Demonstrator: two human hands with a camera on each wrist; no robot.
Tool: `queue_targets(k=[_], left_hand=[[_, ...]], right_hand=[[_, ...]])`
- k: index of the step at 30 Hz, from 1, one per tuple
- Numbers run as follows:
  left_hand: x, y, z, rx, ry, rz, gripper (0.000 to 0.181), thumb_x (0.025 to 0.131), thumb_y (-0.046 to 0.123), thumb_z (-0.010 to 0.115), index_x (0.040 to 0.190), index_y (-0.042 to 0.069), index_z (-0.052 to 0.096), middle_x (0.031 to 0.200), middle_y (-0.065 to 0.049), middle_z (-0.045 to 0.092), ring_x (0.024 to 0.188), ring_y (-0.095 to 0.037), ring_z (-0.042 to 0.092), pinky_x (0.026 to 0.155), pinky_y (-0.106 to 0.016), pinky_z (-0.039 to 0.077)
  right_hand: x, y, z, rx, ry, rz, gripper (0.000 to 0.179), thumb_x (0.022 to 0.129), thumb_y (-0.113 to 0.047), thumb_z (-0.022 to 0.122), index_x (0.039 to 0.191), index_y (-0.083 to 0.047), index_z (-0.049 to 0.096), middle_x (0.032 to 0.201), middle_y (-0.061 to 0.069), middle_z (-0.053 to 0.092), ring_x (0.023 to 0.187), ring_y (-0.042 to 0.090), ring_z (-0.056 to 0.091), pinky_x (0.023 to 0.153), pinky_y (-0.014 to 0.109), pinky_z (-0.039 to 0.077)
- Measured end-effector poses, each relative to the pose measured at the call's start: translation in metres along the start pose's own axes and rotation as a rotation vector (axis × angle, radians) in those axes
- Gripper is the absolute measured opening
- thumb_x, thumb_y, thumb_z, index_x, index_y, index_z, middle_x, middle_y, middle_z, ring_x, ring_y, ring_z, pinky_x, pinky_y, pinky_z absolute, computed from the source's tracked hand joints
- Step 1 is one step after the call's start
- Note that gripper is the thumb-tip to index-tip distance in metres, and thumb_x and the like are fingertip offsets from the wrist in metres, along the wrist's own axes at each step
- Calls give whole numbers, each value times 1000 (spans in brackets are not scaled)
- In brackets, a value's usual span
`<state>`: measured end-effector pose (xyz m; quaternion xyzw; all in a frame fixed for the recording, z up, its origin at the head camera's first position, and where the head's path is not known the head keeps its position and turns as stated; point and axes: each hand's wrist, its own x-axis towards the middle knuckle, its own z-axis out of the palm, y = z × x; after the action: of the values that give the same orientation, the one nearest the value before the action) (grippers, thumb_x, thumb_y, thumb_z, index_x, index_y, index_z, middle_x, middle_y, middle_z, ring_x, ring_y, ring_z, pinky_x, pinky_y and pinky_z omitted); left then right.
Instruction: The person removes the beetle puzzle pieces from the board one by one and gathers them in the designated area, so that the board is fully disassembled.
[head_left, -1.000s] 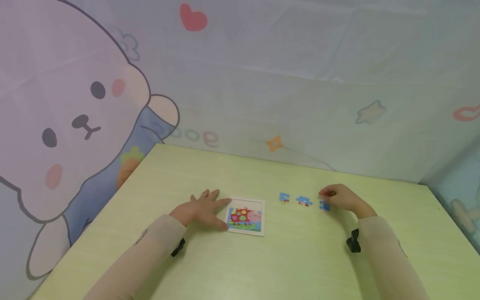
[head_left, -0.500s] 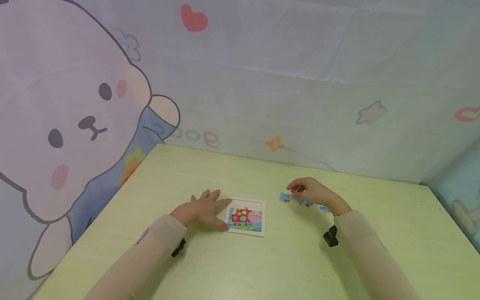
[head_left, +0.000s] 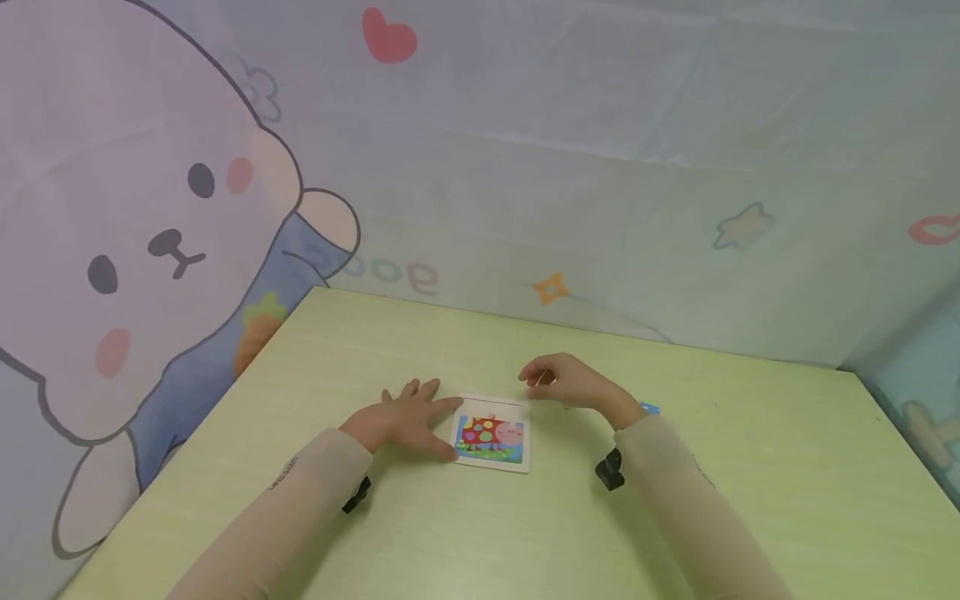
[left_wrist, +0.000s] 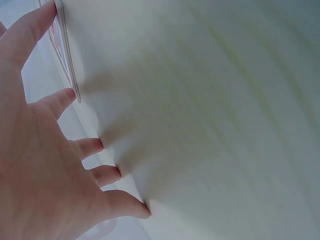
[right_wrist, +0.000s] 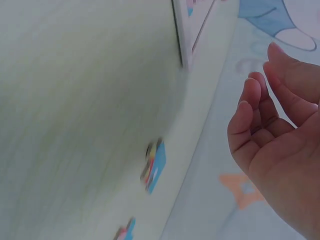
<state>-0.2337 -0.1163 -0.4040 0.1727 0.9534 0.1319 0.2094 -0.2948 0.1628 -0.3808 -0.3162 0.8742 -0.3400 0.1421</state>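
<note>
A small square puzzle tray (head_left: 526,454) lies on the table, its lower part filled with a picture of a red spotted body and a pink pig face; its upper part shows pale backing. My left hand (head_left: 408,421) has its fingers spread, with thumb and index finger touching the tray's left edge. Just beyond the tray's upper right corner hovers my right hand (head_left: 572,383), fingers loosely bent, and no piece is visible between them in the right wrist view. Beneath that hand are two blue puzzle pieces, one nearer piece (right_wrist: 154,166) and another (right_wrist: 126,230) partly out of frame.
One blue piece (head_left: 650,408) peeks out behind the right wrist in the head view. The pale green table (head_left: 525,533) ends at a printed cloth backdrop (head_left: 600,208). Both wrists wear black camera mounts, such as the right mount (head_left: 610,469).
My right hand has travelled left, from the rightmost piece over the row of pieces to the tray's upper right corner. The left hand and tray have stayed put.
</note>
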Motion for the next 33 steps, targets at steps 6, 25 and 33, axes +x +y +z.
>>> queue_targets(k=[6, 25, 33], left_hand=[[6, -5, 3, 26, 9, -3, 86, 80, 57, 68, 152, 29, 30, 161, -15, 10, 145, -45, 5, 105, -74, 8], [7, -6, 3, 21, 1, 25, 84, 82, 58, 65, 152, 30, 29, 160, -17, 8, 145, -47, 3, 103, -77, 7], [5, -5, 2, 28, -3, 25, 85, 83, 58, 65, 153, 27, 29, 160, -18, 8, 144, -48, 3, 103, -77, 8]], right_hand=[[16, -13, 19, 19, -21, -16, 27, 89, -8, 67, 113, 4, 65, 104, 15, 66, 93, 21, 61, 83, 30, 49], [40, -31, 66, 43, -86, 124, 27, 83, -14, 76, 107, -7, 68, 97, 1, 65, 88, 14, 59, 83, 29, 49], [41, -32, 70, 53, -88, 135, 29, 79, -14, 80, 103, -6, 68, 95, 1, 64, 88, 15, 56, 84, 30, 48]])
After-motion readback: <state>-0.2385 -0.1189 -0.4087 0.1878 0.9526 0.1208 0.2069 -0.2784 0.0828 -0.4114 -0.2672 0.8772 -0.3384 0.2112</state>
